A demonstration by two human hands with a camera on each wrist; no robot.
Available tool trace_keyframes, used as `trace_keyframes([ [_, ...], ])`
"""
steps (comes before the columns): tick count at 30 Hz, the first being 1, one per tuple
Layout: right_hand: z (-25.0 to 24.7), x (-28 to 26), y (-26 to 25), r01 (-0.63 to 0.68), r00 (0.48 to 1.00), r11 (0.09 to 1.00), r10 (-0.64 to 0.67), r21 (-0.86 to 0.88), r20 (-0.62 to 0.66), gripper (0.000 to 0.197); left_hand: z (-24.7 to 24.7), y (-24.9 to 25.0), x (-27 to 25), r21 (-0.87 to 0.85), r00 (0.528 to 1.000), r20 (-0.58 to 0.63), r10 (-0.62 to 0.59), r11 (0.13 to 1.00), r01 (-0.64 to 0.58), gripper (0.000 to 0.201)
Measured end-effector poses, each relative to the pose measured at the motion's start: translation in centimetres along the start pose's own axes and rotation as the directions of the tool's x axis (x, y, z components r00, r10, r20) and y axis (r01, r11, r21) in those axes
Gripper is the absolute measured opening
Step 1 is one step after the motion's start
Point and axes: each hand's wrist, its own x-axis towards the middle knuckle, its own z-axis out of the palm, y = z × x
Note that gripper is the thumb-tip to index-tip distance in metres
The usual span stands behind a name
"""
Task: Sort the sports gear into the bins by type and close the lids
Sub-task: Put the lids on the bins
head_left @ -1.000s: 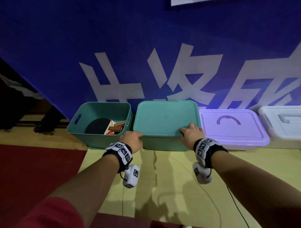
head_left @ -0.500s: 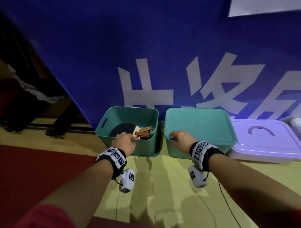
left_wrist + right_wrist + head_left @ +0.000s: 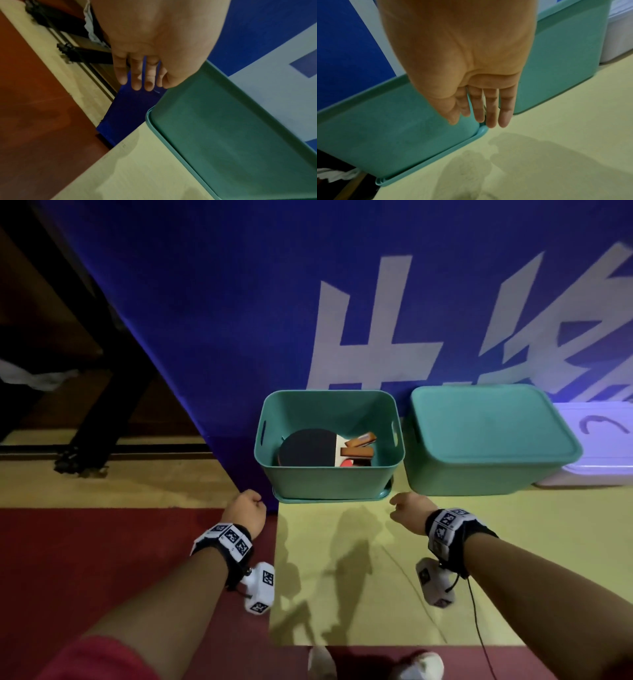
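An open teal bin (image 3: 329, 482) stands against the blue banner with a black table-tennis paddle (image 3: 308, 448) and wooden-handled paddles (image 3: 358, 451) inside. It sits on top of a teal lid (image 3: 332, 498), whose rim shows under it in both wrist views (image 3: 149, 115) (image 3: 482, 131). To its right stands a second teal bin with its lid on (image 3: 486, 426). My left hand (image 3: 245, 508) hangs empty by the open bin's front left corner, fingers (image 3: 135, 79) loosely curled. My right hand (image 3: 406, 506) is empty too, its straight fingers (image 3: 489, 115) just above the lid's front right corner.
A purple lidded bin (image 3: 599, 440) stands at the far right. The blue banner (image 3: 239, 302) rises right behind the bins. Yellow floor (image 3: 359, 577) lies in front and red floor (image 3: 85, 577) to the left. White shoes (image 3: 421, 666) show at the bottom edge.
Both hands have left the bins, the left from the open bin's rim and the right from the closed lid, and dropped low in front of the open bin. The view has swung left.
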Motion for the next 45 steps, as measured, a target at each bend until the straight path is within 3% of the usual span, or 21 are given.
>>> trace_keyframes([
  [5, 2.8, 2.4, 0.2, -0.058, 0.998, 0.998, 0.057, 0.025, 0.031, 0.061, 3.0, -1.7, 2.0, -0.04, 0.988, 0.147, -0.053, 0.997, 0.059, 0.045],
  [12, 5.5, 6.2, 0.2, 0.0, 1.0, 0.997, 0.002, 0.075, -0.028, 0.075, 5.9, -1.5, 4.8, -0.035, 0.963, 0.262, 0.06, 0.998, -0.053, 0.057],
  [20, 6.9, 7.2, 0.2, -0.054, 0.997, 0.991, 0.061, -0.119, 0.055, 0.076, 7.4, -1.3, 5.6, 0.178, 0.952, 0.298, 0.066, 0.976, -0.124, 0.06],
  [25, 6.5, 6.9, 0.1, -0.065, 0.993, 0.976, 0.083, -0.21, 0.079, 0.074, 7.9, -1.1, 5.0, 0.392, 0.947, 0.32, 0.039, 0.904, -0.17, 0.065],
  [29, 6.4, 6.6, -0.1, -0.066, 0.993, 0.974, 0.086, -0.217, 0.085, 0.073, 8.0, -0.3, 4.6, 0.461, 0.952, 0.307, 0.021, 0.872, -0.168, 0.064],
  [35, 7.5, 4.5, 1.2, -0.076, 0.984, 0.974, 0.108, -0.212, 0.14, 0.074, 8.5, -0.1, 2.0, 0.491, 0.945, 0.325, -0.034, 0.86, -0.138, 0.066],
  [45, 9.8, -1.3, 6.1, -0.02, 0.979, 0.968, 0.07, -0.251, 0.193, 0.067, 10.3, -0.8, -6.8, 0.513, 0.924, 0.369, -0.102, 0.851, -0.111, 0.063],
])
